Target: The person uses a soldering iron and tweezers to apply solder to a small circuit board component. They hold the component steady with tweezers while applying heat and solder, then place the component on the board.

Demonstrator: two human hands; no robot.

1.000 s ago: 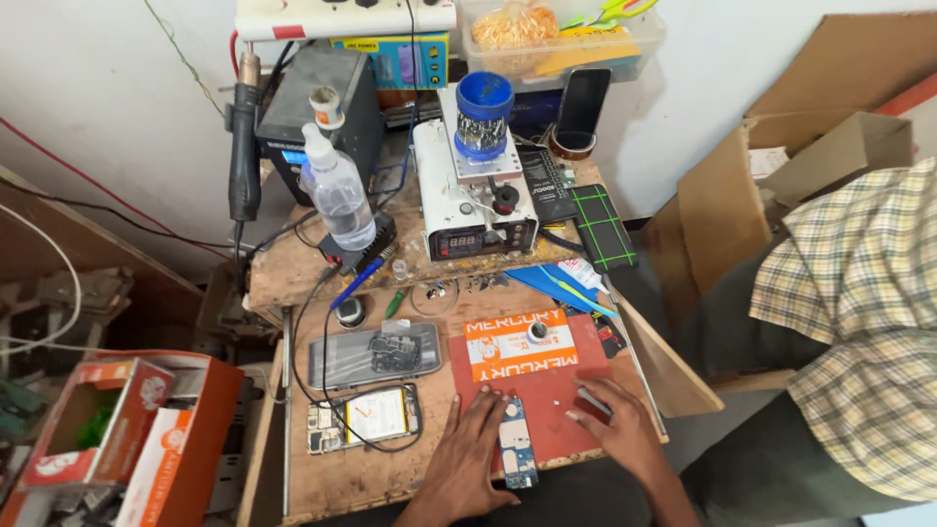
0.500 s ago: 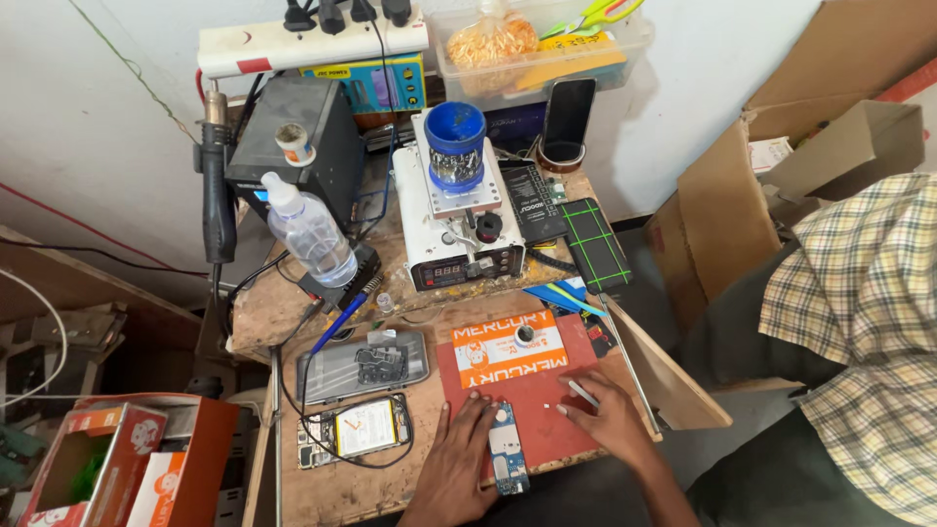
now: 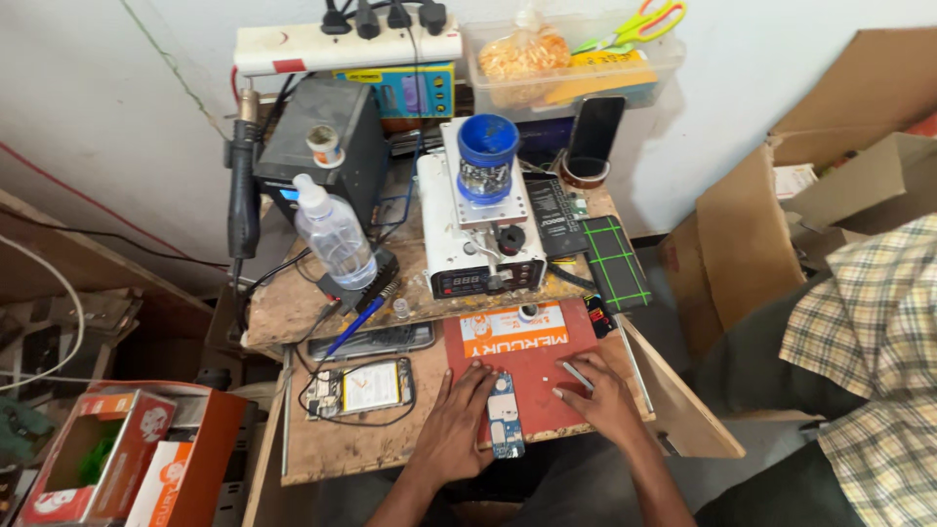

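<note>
Both hands, phone: unmoved since prev.

Two bare forearms, left hand (image 3: pixel 455 422) and right hand (image 3: pixel 597 395) ungloved

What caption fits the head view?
Two bare hands, left hand and right hand, rest on a red rectangular work mat beside an opened blue-white phone.
</note>
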